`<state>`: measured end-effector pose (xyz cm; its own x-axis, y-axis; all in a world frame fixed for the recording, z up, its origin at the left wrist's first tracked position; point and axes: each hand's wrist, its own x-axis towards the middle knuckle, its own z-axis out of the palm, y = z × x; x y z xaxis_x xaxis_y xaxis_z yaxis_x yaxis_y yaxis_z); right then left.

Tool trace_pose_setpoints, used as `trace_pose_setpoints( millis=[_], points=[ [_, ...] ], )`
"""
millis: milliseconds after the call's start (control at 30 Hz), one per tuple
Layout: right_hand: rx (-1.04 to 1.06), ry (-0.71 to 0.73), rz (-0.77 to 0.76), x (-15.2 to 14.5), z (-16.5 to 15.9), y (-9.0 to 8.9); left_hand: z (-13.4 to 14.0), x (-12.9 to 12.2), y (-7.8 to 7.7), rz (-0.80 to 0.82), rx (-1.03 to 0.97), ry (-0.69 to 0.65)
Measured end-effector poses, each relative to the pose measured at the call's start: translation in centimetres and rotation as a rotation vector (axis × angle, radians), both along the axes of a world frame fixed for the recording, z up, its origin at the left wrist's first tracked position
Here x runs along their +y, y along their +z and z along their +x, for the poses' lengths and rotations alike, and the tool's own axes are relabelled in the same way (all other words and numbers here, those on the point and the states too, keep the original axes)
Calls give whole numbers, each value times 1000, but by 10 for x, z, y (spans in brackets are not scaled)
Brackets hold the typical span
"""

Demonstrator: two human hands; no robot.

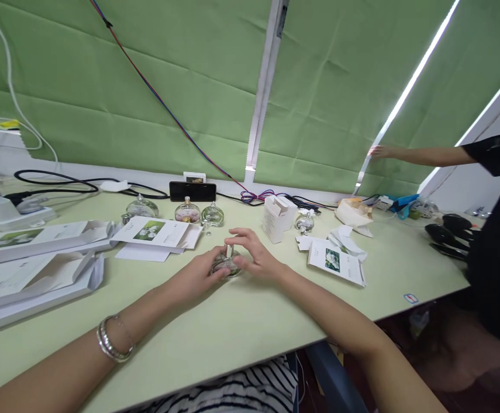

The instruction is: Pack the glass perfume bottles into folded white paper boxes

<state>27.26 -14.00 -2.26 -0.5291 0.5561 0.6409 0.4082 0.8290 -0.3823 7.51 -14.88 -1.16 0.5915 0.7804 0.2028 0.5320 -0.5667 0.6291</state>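
Observation:
A round, clear glass perfume bottle (227, 265) stands upright on the table in front of me. My left hand (200, 271) is wrapped round its left side, with the thumb across the front. My right hand (257, 256) holds it from the other side. The right thumb rests against the glass, and the bent fingers reach over the pale neck at the top. Fingers hide part of the bottle. Just behind are similar bottles: a pinkish one (187, 212), a greenish one (212, 215) and another (142, 207) farther left.
Opened, flattened white cartons (155, 232) lie at left, and another carton (336, 263) at right. A white box (274, 221) stands near a small bottle (305, 222). A black phone (193, 191) leans at the back. Another person's hand (381, 151) touches the green blind (318, 86).

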Motion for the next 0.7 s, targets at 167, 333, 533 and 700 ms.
trace_pose_setpoints(
  millis=[167, 333, 533, 700],
  points=[
    [431, -562, 262, 22, 18, -9, -2, 3, -5, 23, 28, 54],
    [603, -942, 20, 46, 47, -17, -4, 5, -7, 41, 8, 72],
    [318, -768, -26, 47, 45, -23, -5, 2, -2, 65, -35, -23],
    [45, -343, 185, 26, 21, -16, -10, -1, 3, 133, -134, 24]
  ],
)
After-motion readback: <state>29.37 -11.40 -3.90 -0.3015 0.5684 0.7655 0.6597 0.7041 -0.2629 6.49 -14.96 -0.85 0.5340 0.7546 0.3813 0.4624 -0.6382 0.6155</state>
